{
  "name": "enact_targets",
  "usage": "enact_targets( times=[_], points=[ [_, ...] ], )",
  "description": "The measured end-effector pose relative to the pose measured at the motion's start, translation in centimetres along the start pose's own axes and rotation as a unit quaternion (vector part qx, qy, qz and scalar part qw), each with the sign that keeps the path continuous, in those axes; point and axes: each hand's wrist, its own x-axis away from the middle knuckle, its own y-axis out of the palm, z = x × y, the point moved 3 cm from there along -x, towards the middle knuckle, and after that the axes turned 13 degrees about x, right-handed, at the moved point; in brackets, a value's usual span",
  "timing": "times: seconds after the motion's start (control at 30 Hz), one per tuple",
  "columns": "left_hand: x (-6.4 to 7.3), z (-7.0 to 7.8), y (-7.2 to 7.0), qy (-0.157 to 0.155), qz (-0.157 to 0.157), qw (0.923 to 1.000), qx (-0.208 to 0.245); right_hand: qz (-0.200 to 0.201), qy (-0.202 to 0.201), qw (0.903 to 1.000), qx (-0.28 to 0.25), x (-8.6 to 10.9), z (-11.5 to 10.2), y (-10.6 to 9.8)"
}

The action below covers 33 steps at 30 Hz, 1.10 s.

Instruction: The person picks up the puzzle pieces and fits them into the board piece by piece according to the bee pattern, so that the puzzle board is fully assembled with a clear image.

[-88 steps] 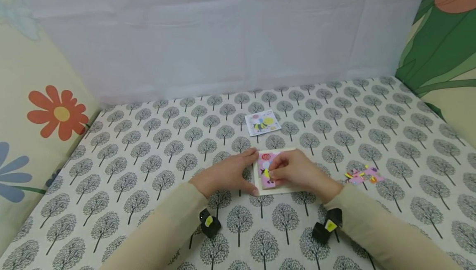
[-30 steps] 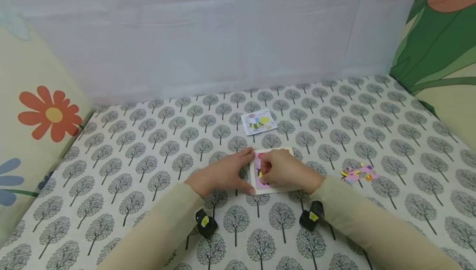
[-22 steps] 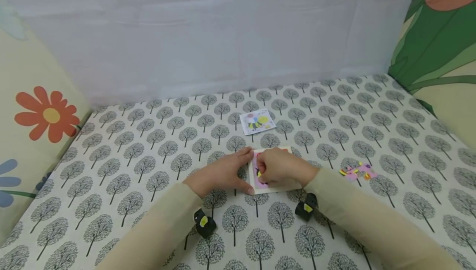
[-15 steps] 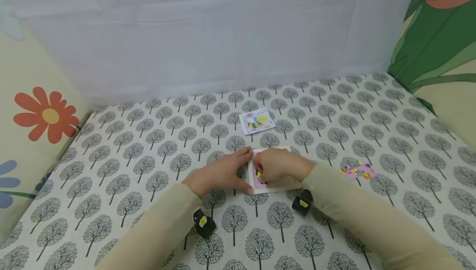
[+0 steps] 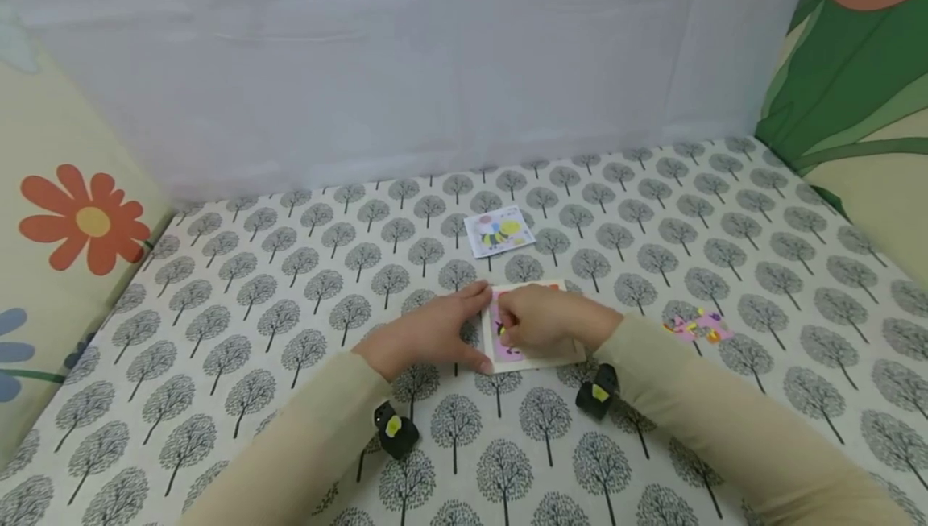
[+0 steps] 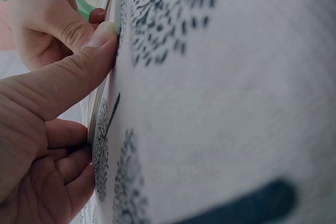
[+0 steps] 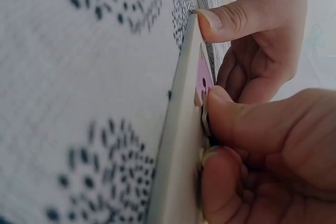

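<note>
A small square puzzle board [image 5: 536, 362] with a cream frame and pink picture pieces lies flat on the cloth. My left hand [image 5: 431, 329] holds its left side, thumb at the near corner and fingertips at the far part of that edge. Over the board's left half, my right hand [image 5: 547, 318] is bent down, covering much of the picture. In the right wrist view, its thumb and index finger pinch the edge of a puzzle piece [image 7: 206, 116], beside a pink piece [image 7: 203, 77] in the frame. The fingers hide most of the pinched piece.
Behind the board lies a white picture card [image 5: 500, 231] with a bee on it. Several loose pink and yellow puzzle pieces [image 5: 702, 325] are heaped to the right. The tree-print cloth [image 5: 290, 397] meets a white sheet [image 5: 326, 91] at the back.
My right hand has moved left across the board and turned knuckles-down, covering the red circle that showed earlier. My left hand keeps its place on the edge; the view shifts slightly.
</note>
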Motion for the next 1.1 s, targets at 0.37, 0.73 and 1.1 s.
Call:
enact_targets(
  times=[0.37,0.73,1.1],
  points=[
    [-0.1,-0.1,0.0,0.002,-0.007,1.0,-0.003,0.003,0.046,0.998,-0.043,-0.1,0.2,-0.5],
    [-0.2,0.1,-0.1,-0.007,-0.011,0.9999,-0.009,-0.006,-0.032,0.9981,-0.052,-0.2,1.2,-0.6],
    [-0.2,0.1,-0.1,-0.009,-0.011,0.9999,-0.004,-0.004,0.006,0.9984,-0.057,-0.5,0.9,-0.5]
  ],
)
